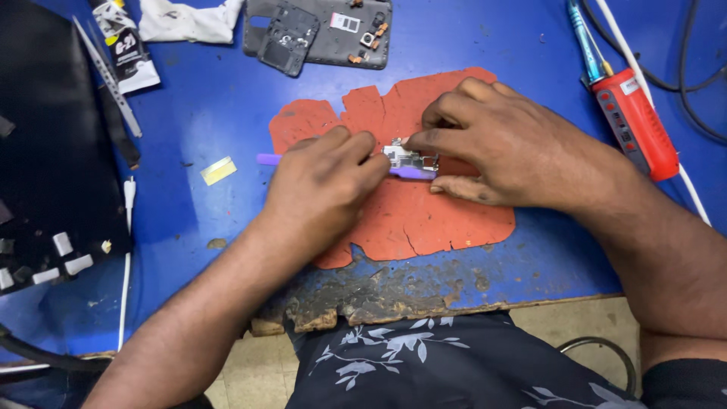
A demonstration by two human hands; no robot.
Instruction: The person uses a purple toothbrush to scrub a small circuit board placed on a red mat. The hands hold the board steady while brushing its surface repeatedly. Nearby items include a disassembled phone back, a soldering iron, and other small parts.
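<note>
My left hand [322,185] grips a thin purple pry tool [266,159] that runs under its fingers and comes out near a small silver metal part [409,157]. My right hand [503,148] pinches that silver part with fingertips and thumb, holding it down on a torn orange mat [424,216]. The two hands meet over the middle of the mat, and the tool's tip lies right below the part.
A grey phone back frame [326,30] with small parts lies at the top. Other things around: a red soldering iron [632,117] at right, glue tube [125,42], tweezers [106,76], white cloth [189,19], black case [45,151] at left, and a worn table front edge [379,299].
</note>
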